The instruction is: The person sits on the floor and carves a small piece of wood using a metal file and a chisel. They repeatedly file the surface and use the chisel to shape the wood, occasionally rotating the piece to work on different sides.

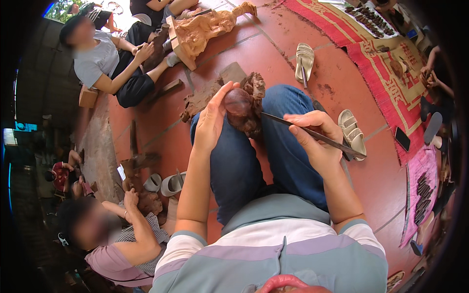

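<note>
A dark reddish-brown wood carving [238,102] with a smooth rounded top and a rough lower part stands between my jeans-clad knees. My left hand [213,117] is closed around its left side, its fingers reaching over the rounded top. A long, thin dark carving chisel [312,133] is gripped in my right hand [317,134]. The chisel's tip comes up to the right side of the carving; whether it touches cannot be made out. Behind the carving lies a rough brown piece of wood [201,99], partly covered by my left hand.
A large light-wood carving [207,36] lies at the back, beside a seated person [100,58]. Another person [117,239] works at near left. Sandals [351,131] and a mallet-like tool [134,146] lie on red tiles. Mats at right bear a phone [402,139] and several dark tools [424,195].
</note>
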Motion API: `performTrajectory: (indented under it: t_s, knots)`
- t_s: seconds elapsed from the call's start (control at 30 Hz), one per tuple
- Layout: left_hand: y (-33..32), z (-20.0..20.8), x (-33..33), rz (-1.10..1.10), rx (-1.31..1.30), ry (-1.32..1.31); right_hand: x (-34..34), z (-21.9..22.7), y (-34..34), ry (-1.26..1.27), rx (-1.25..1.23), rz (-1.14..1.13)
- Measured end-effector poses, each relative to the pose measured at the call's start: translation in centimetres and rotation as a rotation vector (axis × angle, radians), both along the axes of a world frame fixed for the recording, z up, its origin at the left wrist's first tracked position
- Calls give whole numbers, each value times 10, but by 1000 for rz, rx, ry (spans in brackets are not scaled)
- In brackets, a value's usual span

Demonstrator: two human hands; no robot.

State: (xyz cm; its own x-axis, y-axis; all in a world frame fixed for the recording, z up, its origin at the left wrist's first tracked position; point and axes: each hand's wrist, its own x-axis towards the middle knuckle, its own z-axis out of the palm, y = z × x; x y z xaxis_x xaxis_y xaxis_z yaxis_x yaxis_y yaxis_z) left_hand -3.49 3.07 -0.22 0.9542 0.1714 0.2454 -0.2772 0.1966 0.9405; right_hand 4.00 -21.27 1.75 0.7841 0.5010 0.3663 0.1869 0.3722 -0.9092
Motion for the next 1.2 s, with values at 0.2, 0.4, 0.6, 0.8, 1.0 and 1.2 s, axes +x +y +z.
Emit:
performTrajectory:
  t_s: [0.2, 0.4, 0.6, 0.8, 1.0, 1.2]
  knots:
    - [1, 4, -5, 1, 231, -19, -4, 26, 35, -570, -275, -238]
    - [-19, -3, -22, 403, 308, -123, 2, 27, 52, -261, -189, -23]
    - [-84, -9, -58, 602, 784, -337, 7, 45, 60, -672, -309, -45]
    - [-120, 2, -42, 422, 701, -466, 13, 50, 51, -425, -284, -49]
    - [-123, 3, -24, 374, 709, -453, 12, 45, 54, -519, -353, -30]
    - [-133, -1, -35, 486, 717, -489, 3, 37, 59, -653, -311, -124]
